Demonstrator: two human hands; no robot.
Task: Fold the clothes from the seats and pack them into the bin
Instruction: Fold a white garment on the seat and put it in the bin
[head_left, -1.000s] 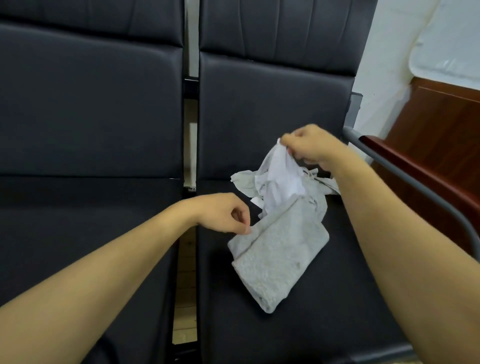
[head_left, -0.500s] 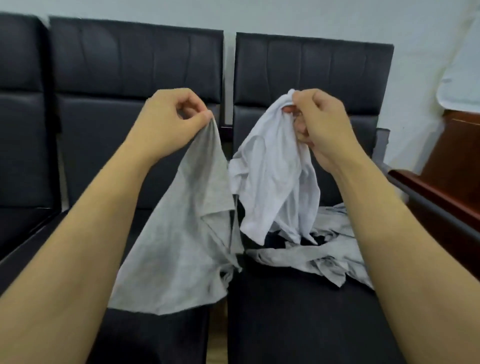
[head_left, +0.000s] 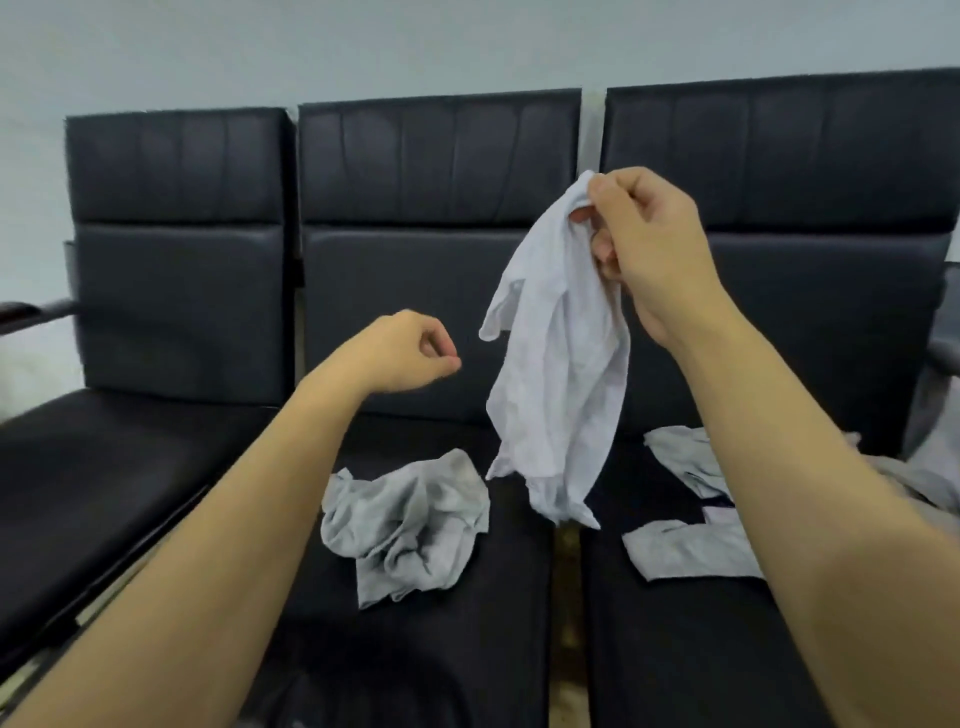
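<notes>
We see the right hand (head_left: 652, 249) raised in front of the right seat's backrest, its thumb and curled fingers pinching the top edge of a pale white cloth garment (head_left: 558, 364). The garment hangs straight down from that pinch, bunched and creased, and its lowest corner dangles over the gap between the middle and right seats, clear of both cushions.

The left hand (head_left: 410, 356) is held lower and to the left, in front of the middle backrest. Its fingers are curled in with the thumb tip against the forefinger, and we see nothing between them.

On the cushion of the middle black padded seat (head_left: 426, 649) a crumpled light grey cloth (head_left: 408, 525) lies in a loose heap toward the right side, near the hanging garment but not touching it. On the right black padded seat (head_left: 691, 649) more grey and white clothes (head_left: 691, 551) lie spread flat, partly hidden behind the right forearm, with a dark piece showing among them.

The left black padded seat (head_left: 104, 467) stands at the far left, with a dark armrest (head_left: 31, 312) beside it. Behind the row of backrests is a plain pale wall (head_left: 363, 47).
</notes>
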